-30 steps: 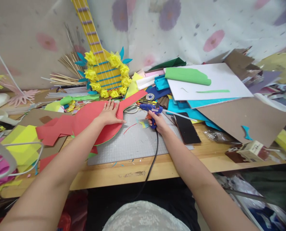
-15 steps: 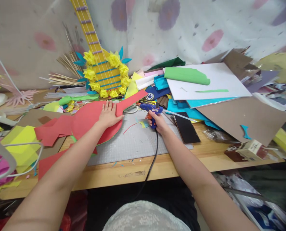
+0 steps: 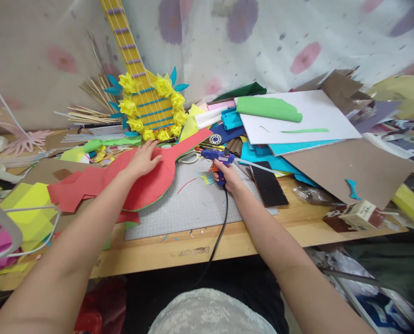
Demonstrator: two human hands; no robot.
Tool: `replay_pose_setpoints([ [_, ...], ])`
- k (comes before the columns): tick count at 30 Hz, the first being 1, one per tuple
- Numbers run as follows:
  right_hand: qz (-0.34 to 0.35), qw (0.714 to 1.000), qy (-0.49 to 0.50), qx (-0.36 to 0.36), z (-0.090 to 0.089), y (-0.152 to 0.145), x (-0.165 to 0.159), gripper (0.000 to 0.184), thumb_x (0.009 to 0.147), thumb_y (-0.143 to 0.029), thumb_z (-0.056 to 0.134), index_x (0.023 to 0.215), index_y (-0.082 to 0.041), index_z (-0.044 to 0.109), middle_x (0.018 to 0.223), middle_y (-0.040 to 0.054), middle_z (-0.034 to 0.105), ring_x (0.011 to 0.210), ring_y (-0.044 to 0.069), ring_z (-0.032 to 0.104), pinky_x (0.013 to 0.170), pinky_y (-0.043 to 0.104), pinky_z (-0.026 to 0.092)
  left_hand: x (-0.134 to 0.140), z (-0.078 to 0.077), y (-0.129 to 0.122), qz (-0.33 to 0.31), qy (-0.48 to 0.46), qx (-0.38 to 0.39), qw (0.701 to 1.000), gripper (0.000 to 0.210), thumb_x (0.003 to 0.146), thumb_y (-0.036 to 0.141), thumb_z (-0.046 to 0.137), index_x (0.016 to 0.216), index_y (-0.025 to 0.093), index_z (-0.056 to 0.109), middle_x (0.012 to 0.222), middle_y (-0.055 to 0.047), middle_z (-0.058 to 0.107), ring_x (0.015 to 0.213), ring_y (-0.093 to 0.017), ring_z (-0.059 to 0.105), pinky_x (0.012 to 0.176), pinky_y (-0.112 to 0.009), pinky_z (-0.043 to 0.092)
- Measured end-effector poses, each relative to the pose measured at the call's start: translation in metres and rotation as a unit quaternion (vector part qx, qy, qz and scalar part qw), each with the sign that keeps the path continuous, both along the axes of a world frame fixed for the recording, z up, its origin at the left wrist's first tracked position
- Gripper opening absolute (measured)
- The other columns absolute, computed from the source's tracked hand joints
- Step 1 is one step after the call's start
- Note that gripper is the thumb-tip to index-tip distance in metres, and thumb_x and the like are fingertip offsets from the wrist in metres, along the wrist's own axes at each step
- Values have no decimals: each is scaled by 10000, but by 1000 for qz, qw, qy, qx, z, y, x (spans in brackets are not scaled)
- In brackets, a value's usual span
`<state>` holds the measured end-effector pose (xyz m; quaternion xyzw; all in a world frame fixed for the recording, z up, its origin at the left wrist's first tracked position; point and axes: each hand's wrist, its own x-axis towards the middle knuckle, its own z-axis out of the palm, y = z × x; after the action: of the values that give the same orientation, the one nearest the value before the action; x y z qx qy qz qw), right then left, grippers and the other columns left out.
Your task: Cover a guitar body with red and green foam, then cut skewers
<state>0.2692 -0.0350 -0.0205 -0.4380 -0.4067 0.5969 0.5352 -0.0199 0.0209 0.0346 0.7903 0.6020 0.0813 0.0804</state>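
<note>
A red guitar-shaped cutout (image 3: 153,188) with a green edge underneath lies on the grey cutting mat (image 3: 193,213), its neck pointing up and right. Over the upper part of its round body is my left hand (image 3: 143,160), fingers stretched out and holding nothing; whether the palm touches the surface I cannot tell. My right hand (image 3: 229,177) grips a blue hot glue gun (image 3: 214,156) by its handle, nozzle to the left. A whitish glue stick (image 3: 255,165) sticks out of its back, and a black cord (image 3: 223,227) runs down from the handle over the table edge.
A yellow paper guitar (image 3: 151,104) with yellow flowers stands against the wall. Right of the glue gun lies a black phone (image 3: 268,185). A white board (image 3: 300,116), brown cardboard (image 3: 349,162) and a small carton (image 3: 358,215) fill the right. Yellow paper (image 3: 26,208) lies left.
My left hand has shifted left and up across the red cutout. The red piece below the cutout now shows less. My right hand keeps the glue gun in nearly the same place.
</note>
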Motion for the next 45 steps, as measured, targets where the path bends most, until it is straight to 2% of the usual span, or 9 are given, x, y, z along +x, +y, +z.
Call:
replay_pose_setpoints([
  [5, 3, 1000, 7, 2, 1, 0, 0, 423, 614, -572, 712, 658, -180, 558, 648, -14, 607, 413, 35, 406, 372, 183, 307, -33, -3, 11, 96, 44, -4, 994, 780, 842, 581, 343, 1436, 80, 276, 1503, -190, 268, 1398, -313, 221, 1127, -460, 159],
  [11, 1, 1000, 24, 0, -3, 2, 1, 422, 607, -564, 725, 699, -182, 571, 670, -19, 616, 422, 37, 416, 377, 184, 310, -42, -12, -5, 104, 32, 36, 993, 758, 815, 616, 357, 1399, 133, 358, 1406, -164, 412, 1330, -303, 337, 1088, -400, 260],
  [19, -11, 999, 44, 2, -1, 1, 1, 434, 587, -573, 734, 687, -192, 553, 662, -20, 609, 422, 39, 414, 376, 184, 307, -42, 6, -11, 136, 5, 86, 987, 552, 813, 602, 404, 1093, 179, 624, 1106, -128, 575, 1129, -286, 496, 998, -384, 369],
  [26, -42, 997, 63, 2, 4, 1, 2, 463, 569, -603, 721, 681, -193, 538, 666, -3, 617, 417, 45, 398, 370, 197, 306, -37, 19, -8, 196, 15, 11, 980, 575, 803, 658, 337, 941, 184, 632, 1097, -136, 616, 1026, -305, 572, 840, -395, 446],
  [31, -45, 997, 64, 10, 2, 2, 2, 444, 592, -588, 714, 699, -193, 543, 683, 1, 628, 423, 47, 407, 378, 199, 306, -21, 17, -12, 209, -1, -75, 975, 578, 826, 632, 298, 895, 155, 617, 985, -145, 668, 924, -293, 622, 745, -357, 459],
  [34, -77, 995, 58, 18, -1, 5, 2, 454, 588, -606, 698, 706, -197, 538, 684, -5, 626, 419, 48, 409, 378, 205, 310, -9, 13, -10, 228, -23, -84, 970, 567, 871, 555, 253, 959, 129, 617, 1060, -168, 662, 968, -287, 622, 767, -351, 461],
  [38, -117, 991, 52, 36, 1, 9, 7, 474, 601, -641, 664, 715, -206, 513, 684, -20, 621, 412, 44, 413, 379, 201, 315, 5, 7, -11, 194, 8, -81, 978, 504, 903, 406, 235, 1053, 120, 622, 1190, -185, 617, 1069, -293, 591, 836, -376, 456],
  [41, -121, 991, 13, 52, 7, 11, 11, 448, 631, -625, 658, 712, -204, 529, 712, -9, 632, 424, 43, 420, 387, 197, 334, 15, 10, -20, 173, 72, -87, 978, 480, 873, 475, 328, 1012, 150, 652, 1118, -179, 647, 1019, -327, 602, 814, -420, 463],
  [45, -77, 994, -42, 58, 18, 13, 13, 425, 644, -594, 682, 675, -182, 580, 712, 15, 639, 421, 40, 419, 372, 198, 327, 32, 20, -30, 81, 78, 39, 993, 420, 832, 478, 464, 1089, 183, 617, 1068, -139, 633, 1013, -296, 585, 826, -390, 455],
])
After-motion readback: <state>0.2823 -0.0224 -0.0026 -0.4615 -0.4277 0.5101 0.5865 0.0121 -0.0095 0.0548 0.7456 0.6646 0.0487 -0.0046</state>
